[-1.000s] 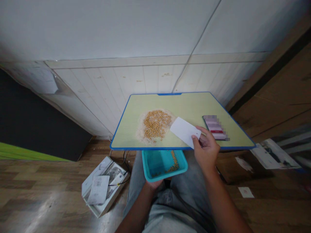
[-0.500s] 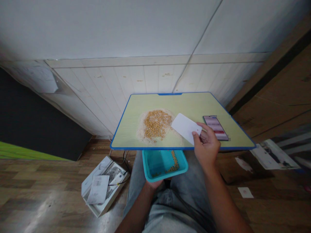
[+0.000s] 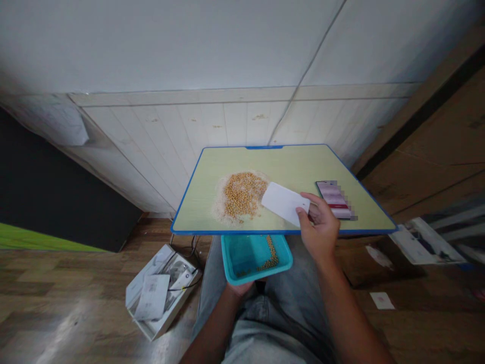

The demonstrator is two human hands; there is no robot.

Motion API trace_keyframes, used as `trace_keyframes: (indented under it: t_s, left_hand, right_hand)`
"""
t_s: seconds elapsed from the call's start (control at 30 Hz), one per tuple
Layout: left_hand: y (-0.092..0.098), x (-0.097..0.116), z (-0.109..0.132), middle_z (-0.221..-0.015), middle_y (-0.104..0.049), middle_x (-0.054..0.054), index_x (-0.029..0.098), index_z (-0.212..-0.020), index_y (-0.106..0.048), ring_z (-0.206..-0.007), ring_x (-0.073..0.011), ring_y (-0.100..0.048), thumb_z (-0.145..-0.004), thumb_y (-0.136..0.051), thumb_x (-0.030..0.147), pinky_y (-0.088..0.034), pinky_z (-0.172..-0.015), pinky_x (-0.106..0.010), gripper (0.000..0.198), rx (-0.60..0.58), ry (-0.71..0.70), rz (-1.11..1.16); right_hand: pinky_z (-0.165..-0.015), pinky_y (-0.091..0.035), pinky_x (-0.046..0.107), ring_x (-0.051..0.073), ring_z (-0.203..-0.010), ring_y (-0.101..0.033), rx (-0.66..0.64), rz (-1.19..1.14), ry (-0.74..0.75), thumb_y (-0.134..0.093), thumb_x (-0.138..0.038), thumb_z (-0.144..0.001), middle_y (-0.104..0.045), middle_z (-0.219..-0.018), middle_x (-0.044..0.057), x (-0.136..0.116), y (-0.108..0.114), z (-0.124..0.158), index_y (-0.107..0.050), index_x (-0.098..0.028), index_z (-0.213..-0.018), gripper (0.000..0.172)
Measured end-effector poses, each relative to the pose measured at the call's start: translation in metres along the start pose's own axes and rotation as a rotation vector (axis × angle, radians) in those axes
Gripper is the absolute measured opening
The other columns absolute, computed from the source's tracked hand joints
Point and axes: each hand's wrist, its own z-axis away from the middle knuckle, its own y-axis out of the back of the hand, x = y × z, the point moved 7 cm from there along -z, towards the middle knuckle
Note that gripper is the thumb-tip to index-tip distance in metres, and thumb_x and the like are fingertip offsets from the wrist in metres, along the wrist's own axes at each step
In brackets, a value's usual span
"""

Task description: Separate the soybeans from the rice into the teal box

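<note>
In the head view, we see a small table with a pale green top and a thin blue edge; its near edge runs just above our lap. The far part of the top and the left strip beside the pile are bare, so there is free room there.

Our right hand is closed on a white card, pinching its right end between thumb and fingers. The card is flat, stiff and rectangular with rounded corners. Its long axis goes from the hand toward the upper left, and its far short edge touches the right side of the soybean pile. These beans are small, round and yellow-brown, lying on a thin layer of pale rice grains.

Our left hand is under a teal plastic tray and carries it from below, just under the near table edge; we cannot tell how its fingers are closed. Some beans lie along its right wall.

A phone lies flat near the right edge, just beside our right hand. On the wooden floor at left is an open white box.
</note>
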Motion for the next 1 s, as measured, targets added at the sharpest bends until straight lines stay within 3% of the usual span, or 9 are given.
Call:
trace_keyframes:
  t_s: [0.17, 0.3, 0.4, 0.53, 0.67, 0.87, 1.0]
  left_hand:
    - [0.008, 0.001, -0.008, -0.146, -0.102, -0.006, 0.035, -0.121, -0.099, -0.189, -0.0446, -0.060, -0.110, -0.067, 0.068, -0.037, -0.161, -0.070, 0.048, -0.070, -0.038, -0.076]
    - [0.012, -0.001, -0.014, -0.146, -0.102, -0.006, 0.035, -0.125, -0.100, -0.196, -0.0415, -0.050, -0.115, -0.065, 0.063, -0.028, -0.164, -0.070, 0.046, -0.156, -0.013, -0.029]
    - [0.013, -0.001, -0.017, -0.155, -0.100, -0.006, 0.033, -0.131, -0.100, -0.194, -0.0414, -0.053, -0.116, -0.066, 0.060, -0.026, -0.165, -0.070, 0.046, -0.206, -0.006, -0.025]
    - [0.015, 0.001, -0.018, -0.149, -0.101, -0.006, 0.032, -0.132, -0.100, -0.183, -0.0400, -0.068, -0.119, -0.066, 0.059, -0.035, -0.163, -0.070, 0.046, -0.241, -0.001, -0.021]
    - [0.010, 0.002, -0.015, -0.153, -0.100, -0.006, 0.031, -0.137, -0.099, -0.183, -0.0403, -0.068, -0.118, -0.069, 0.057, -0.043, -0.160, -0.069, 0.044, -0.309, 0.022, -0.026]
    - [0.008, -0.001, -0.019, -0.156, -0.099, -0.008, 0.030, -0.137, -0.099, -0.186, -0.0462, -0.062, -0.117, -0.072, 0.062, -0.046, -0.156, -0.078, 0.046, -0.240, -0.004, 0.012]
    - [0.007, -0.003, -0.019, -0.156, -0.099, -0.008, 0.031, -0.135, -0.099, -0.188, -0.0472, -0.060, -0.111, -0.081, 0.060, -0.041, -0.159, -0.078, 0.042, -0.294, 0.010, 0.015]
  right_hand:
    - [-0.078, -0.078, 0.037, 0.033, -0.097, -0.099, -0.007, -0.009, -0.005, -0.093, -0.043, -0.103, -0.101, -0.112, 0.012, 0.003, 0.000, 0.001, -0.094, -0.026, -0.133, 0.034]
    - [-0.078, -0.077, 0.037, 0.033, -0.098, -0.099, -0.015, -0.012, 0.011, -0.094, -0.042, -0.104, -0.101, -0.114, 0.012, 0.002, 0.002, 0.001, -0.094, -0.026, -0.133, 0.033]
    - [-0.076, -0.076, 0.036, 0.032, -0.096, -0.098, -0.055, -0.028, 0.010, -0.094, -0.043, -0.106, -0.100, -0.112, 0.011, 0.003, 0.000, 0.002, -0.094, -0.026, -0.134, 0.032]
    - [-0.080, -0.077, 0.036, 0.032, -0.096, -0.098, -0.053, -0.049, -0.002, -0.094, -0.044, -0.107, -0.100, -0.111, 0.011, 0.004, -0.003, 0.003, -0.093, -0.026, -0.135, 0.033]
    - [-0.082, -0.078, 0.038, 0.032, -0.098, -0.098, -0.079, -0.049, -0.016, -0.095, -0.047, -0.108, -0.100, -0.112, 0.011, 0.005, -0.009, 0.005, -0.093, -0.027, -0.136, 0.034]
    - [-0.080, -0.077, 0.037, 0.032, -0.098, -0.098, -0.078, -0.061, -0.004, -0.093, -0.043, -0.108, -0.100, -0.114, 0.011, 0.005, -0.010, 0.008, -0.094, -0.027, -0.135, 0.031]
    - [-0.084, -0.078, 0.038, 0.033, -0.102, -0.098, -0.083, -0.053, -0.009, -0.093, -0.045, -0.108, -0.100, -0.117, 0.011, 0.008, -0.011, 0.005, -0.093, -0.027, -0.136, 0.033]
